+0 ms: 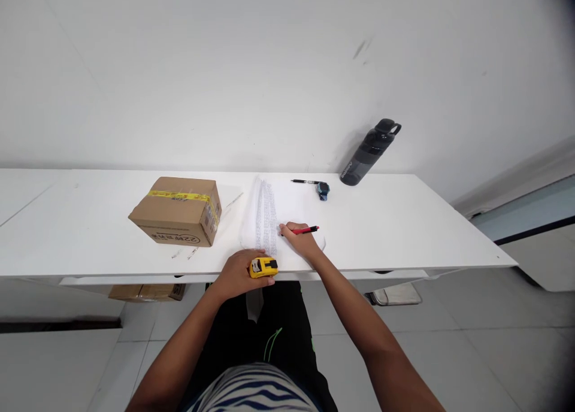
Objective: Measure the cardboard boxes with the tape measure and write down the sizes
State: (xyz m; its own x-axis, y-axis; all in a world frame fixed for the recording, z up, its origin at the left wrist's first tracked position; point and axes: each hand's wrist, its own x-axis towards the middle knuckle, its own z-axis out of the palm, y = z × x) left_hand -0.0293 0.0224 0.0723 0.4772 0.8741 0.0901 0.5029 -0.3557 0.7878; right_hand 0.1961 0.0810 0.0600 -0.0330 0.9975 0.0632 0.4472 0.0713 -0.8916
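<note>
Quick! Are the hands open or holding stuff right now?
Left hand: closed, holding a yellow tape measure.
Right hand: closed, holding a red pen.

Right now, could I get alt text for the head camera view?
A person's right hand holds a red pen over papers on a white table; the left hand holds a yellow tape measure at the near edge. A cardboard box sits to the left; a black pen, watch and bottle sit near the wall.

- Left grip: yellow tape measure, at the table's near edge.
- Right grip: red pen, over an open notebook.
- Cardboard box on the left.
- Watch, black pen, dark bottle farther back.
</note>
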